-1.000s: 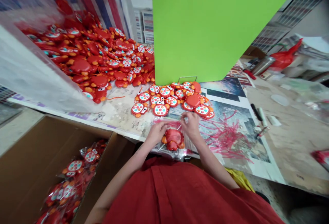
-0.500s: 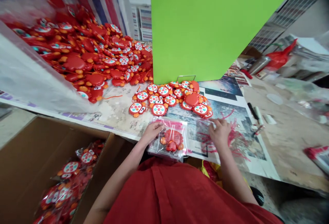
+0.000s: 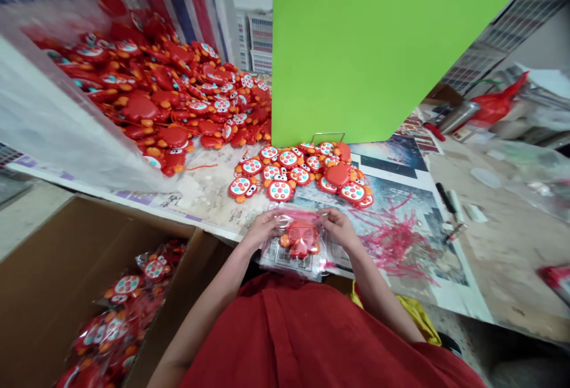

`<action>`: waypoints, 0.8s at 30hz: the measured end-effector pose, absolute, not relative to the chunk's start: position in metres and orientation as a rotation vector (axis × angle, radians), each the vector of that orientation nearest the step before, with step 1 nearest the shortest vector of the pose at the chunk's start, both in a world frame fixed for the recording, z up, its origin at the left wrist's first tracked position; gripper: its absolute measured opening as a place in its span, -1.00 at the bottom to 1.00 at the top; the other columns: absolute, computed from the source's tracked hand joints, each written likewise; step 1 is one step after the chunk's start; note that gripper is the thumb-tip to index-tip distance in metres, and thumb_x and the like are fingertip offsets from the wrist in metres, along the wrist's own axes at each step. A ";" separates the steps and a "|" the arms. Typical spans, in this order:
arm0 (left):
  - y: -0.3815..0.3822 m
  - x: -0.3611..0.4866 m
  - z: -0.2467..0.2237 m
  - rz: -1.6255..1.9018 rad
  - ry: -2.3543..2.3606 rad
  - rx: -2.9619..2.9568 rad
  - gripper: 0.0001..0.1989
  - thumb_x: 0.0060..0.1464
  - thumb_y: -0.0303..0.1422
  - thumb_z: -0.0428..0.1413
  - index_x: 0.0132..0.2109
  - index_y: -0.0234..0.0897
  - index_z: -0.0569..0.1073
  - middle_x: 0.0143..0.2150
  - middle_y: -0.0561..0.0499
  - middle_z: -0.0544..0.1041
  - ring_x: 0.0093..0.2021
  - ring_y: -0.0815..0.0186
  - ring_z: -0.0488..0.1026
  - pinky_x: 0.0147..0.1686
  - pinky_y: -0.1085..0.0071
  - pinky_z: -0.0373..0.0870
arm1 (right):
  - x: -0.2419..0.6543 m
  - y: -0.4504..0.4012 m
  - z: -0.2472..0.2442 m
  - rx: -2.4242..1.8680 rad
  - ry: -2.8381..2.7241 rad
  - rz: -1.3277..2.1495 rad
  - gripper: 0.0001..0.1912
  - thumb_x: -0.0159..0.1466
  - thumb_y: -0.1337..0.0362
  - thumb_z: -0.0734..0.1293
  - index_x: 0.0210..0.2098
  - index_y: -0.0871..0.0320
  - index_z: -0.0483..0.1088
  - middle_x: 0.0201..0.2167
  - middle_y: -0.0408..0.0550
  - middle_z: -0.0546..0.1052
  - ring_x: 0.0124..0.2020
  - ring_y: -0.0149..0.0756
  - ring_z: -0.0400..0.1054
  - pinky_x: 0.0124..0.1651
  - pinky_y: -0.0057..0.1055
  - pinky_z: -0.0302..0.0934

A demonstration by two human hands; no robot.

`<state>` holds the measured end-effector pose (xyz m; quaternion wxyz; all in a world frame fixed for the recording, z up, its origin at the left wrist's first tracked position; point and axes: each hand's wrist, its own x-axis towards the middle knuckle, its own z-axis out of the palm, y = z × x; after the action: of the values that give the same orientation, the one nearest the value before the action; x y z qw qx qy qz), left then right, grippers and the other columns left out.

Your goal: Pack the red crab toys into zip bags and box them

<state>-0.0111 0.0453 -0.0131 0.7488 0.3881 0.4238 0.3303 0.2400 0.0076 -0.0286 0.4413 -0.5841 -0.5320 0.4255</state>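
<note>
A clear plastic bag point(image 3: 321, 251) lies at the table's front edge, on top of a stack of more clear bags. Inside it rests a red toy crab point(image 3: 303, 235) with orange legs, its plain red back up. My left hand point(image 3: 266, 226) pinches the bag's upper left corner, thumb and fingers closed. At the upper right corner, my right hand point(image 3: 337, 225) has its fingers closed on the bag edge too. A pink band runs along the bag's top between both hands. Just beyond, a loose group of toy crabs point(image 3: 279, 190) with dotted white faces sits on the table.
A big heap of the same crabs point(image 3: 178, 91) spills from a striped sack on the left. Below it stands a cardboard box point(image 3: 40, 269) with bagged crabs. A green panel point(image 3: 369, 50) rises behind. Tangled pink strips point(image 3: 396, 239) and markers point(image 3: 445, 198) lie to the right.
My right hand has moved left from beside the pink strips to the bag's upper right corner and closed on it. My left hand stays at the bag. The view has shifted slightly.
</note>
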 end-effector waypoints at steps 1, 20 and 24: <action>0.045 -0.011 -0.013 0.723 0.925 0.857 -0.51 -0.12 -0.18 0.31 -0.05 -0.32 0.48 -0.12 -0.12 0.57 -0.23 0.29 0.53 -0.29 0.42 0.45 | 0.242 0.006 -0.028 -1.418 -1.268 1.105 -0.74 0.10 0.15 0.30 -0.25 0.14 0.44 -0.57 -0.19 0.43 -0.54 -0.35 0.28 -0.41 -0.42 0.17; 0.045 -0.018 -0.002 0.949 0.988 0.868 -0.44 -0.20 -0.14 0.32 -0.07 -0.29 0.36 -0.38 0.02 0.56 -0.50 0.37 0.48 -0.53 0.50 0.37 | 0.236 0.009 -0.045 -1.524 -1.475 0.949 -0.65 0.12 0.31 0.16 -0.09 0.15 0.31 -0.43 -0.15 0.46 -0.41 -0.30 0.36 -0.26 -0.34 0.23; 0.045 -0.081 0.033 1.249 1.249 1.036 -0.45 -0.12 -0.09 0.25 -0.03 -0.28 0.35 -0.34 0.01 0.58 -0.45 0.34 0.49 -0.46 0.45 0.40 | 0.237 0.011 -0.043 -1.554 -1.542 0.940 -0.60 0.10 0.37 0.12 -0.10 0.17 0.39 -0.40 -0.11 0.50 -0.34 -0.30 0.39 -0.17 -0.33 0.23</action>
<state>-0.0809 0.0446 0.0332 0.5200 0.4321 0.5209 0.5211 0.2371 0.0108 -0.0433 0.3702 -0.6059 -0.6012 0.3666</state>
